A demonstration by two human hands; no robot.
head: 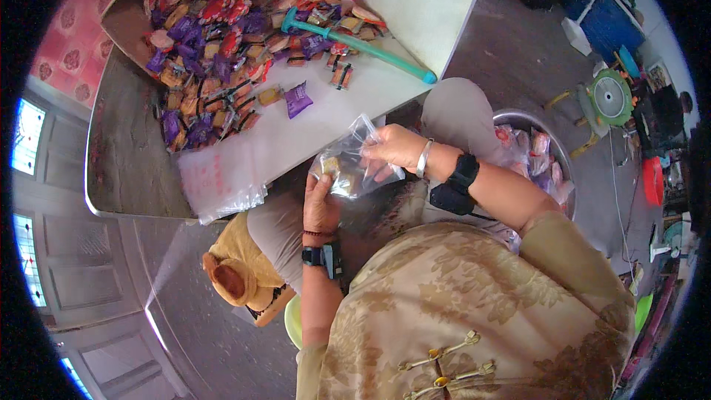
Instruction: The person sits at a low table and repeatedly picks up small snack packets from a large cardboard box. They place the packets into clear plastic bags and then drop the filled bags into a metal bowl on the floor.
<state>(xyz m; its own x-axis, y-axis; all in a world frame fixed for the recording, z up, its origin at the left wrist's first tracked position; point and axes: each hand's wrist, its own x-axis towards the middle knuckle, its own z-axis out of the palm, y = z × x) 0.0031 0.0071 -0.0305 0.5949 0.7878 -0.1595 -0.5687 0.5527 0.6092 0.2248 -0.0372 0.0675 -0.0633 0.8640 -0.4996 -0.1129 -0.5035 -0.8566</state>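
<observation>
A clear plastic bag (355,164) with yellowish wrapped snacks inside is held between my hands. My left hand (322,194) grips its lower left side, thumb on top. At its upper right, my right hand (389,150) pinches the bag near the opening. Beyond the hands, a pile of individually wrapped snacks (222,50) in purple, red and clear wrappers covers much of a white-topped table (328,116). A purple wrapped snack (299,100) lies at the near side of the pile. A stack of flat plastic bags (216,180) with red print rests at the table's near left edge.
A green plastic-handled tool (361,47) lies across the table towards its right corner. Beside my right knee stands a round metal basin (569,178) holding filled bags (539,161). A tan plush seat (244,266) is at my left. A green-rimmed stool (610,97) stands farther right.
</observation>
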